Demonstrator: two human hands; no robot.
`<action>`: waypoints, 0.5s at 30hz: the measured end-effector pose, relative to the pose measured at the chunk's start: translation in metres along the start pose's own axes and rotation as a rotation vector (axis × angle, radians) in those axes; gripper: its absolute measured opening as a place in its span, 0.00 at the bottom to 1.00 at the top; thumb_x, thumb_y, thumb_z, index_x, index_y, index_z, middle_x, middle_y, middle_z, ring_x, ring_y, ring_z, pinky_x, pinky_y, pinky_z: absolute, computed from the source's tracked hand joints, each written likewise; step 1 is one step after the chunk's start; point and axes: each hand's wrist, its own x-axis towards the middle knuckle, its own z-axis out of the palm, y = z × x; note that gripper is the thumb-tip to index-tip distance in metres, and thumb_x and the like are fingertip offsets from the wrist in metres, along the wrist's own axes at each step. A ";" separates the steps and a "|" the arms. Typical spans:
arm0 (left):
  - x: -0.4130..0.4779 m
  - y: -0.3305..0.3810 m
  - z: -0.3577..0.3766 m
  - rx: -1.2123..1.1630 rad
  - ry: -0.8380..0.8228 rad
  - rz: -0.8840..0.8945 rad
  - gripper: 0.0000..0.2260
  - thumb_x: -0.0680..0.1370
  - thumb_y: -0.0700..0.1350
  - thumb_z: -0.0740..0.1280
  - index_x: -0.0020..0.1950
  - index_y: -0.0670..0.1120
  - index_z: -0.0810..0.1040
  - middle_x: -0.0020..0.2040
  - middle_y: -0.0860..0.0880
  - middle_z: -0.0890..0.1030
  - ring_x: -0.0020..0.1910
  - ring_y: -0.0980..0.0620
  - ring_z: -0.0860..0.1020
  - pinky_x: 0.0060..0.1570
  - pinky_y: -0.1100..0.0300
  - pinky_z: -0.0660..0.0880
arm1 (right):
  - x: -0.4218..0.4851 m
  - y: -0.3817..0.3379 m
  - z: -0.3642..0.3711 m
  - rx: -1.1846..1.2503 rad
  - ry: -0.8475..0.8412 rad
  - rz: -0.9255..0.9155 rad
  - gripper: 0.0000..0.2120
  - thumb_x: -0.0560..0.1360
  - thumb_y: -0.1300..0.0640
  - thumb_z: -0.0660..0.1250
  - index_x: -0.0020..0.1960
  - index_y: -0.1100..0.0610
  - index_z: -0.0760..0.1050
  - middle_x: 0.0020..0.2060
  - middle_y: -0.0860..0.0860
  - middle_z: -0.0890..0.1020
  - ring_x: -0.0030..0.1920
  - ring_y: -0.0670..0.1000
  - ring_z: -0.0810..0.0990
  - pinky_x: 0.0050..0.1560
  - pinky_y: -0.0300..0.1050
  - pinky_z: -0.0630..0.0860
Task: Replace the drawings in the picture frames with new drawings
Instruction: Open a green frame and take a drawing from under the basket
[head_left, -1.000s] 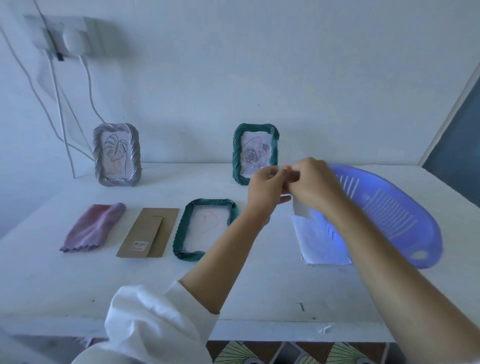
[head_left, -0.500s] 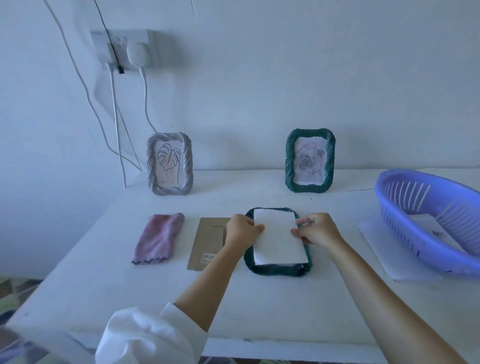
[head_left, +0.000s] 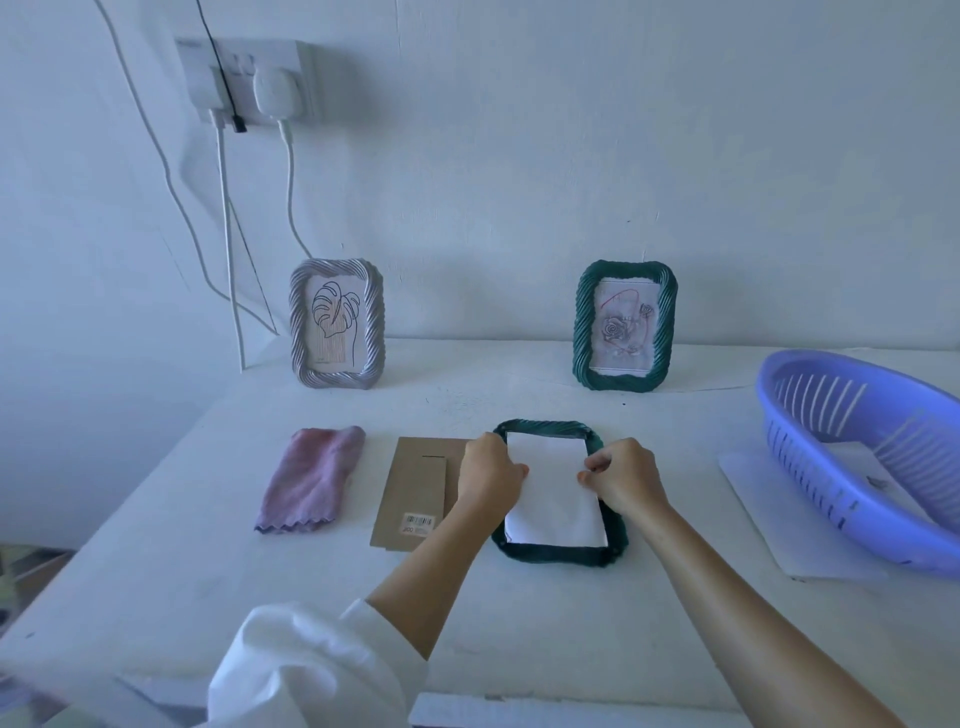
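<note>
Both hands were clamped on a white sheet (head_left: 553, 493) that lay inside the back of a green frame (head_left: 558, 556). That frame lay face down about midway between the counter's (head_left: 156, 545) front and back edges. The left hand (head_left: 488, 470) had its curled fingers on the sheet's left edge, and the right hand (head_left: 623, 478) pinched its right edge, so the two hands were apart with the sheet between them. The sheet sat slightly askew in the frame.

Just left of the frame, partly under the left hand, lay a cardboard backing (head_left: 415, 488) with a barcode sticker. A folded purple cloth (head_left: 311, 475) lay further toward the left edge. At the back edge two frames stood upright: a silver frame (head_left: 337, 325) holding a leaf drawing and a second green frame (head_left: 623, 325) holding a rose drawing. At the right edge a purple basket (head_left: 857, 467) rested tilted on some papers (head_left: 769, 519), with more paper inside it.
</note>
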 end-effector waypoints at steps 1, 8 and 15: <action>0.000 0.000 0.000 0.004 -0.002 -0.005 0.08 0.75 0.40 0.68 0.38 0.39 0.72 0.33 0.47 0.72 0.26 0.53 0.68 0.26 0.63 0.67 | 0.000 0.000 0.001 -0.006 0.005 -0.003 0.07 0.70 0.62 0.71 0.48 0.63 0.81 0.49 0.57 0.83 0.51 0.57 0.81 0.52 0.46 0.76; -0.001 0.003 0.003 0.094 0.016 -0.013 0.17 0.76 0.40 0.66 0.30 0.43 0.65 0.29 0.49 0.70 0.25 0.53 0.67 0.23 0.64 0.64 | 0.003 -0.001 0.001 -0.020 0.017 -0.005 0.08 0.71 0.62 0.70 0.49 0.63 0.81 0.50 0.58 0.83 0.52 0.58 0.80 0.52 0.48 0.77; -0.005 0.007 0.001 0.133 0.017 0.015 0.07 0.77 0.41 0.66 0.40 0.40 0.72 0.32 0.48 0.72 0.27 0.53 0.69 0.26 0.64 0.66 | 0.007 0.000 0.001 -0.001 0.010 -0.007 0.09 0.70 0.63 0.71 0.50 0.63 0.81 0.50 0.58 0.83 0.52 0.58 0.81 0.52 0.47 0.77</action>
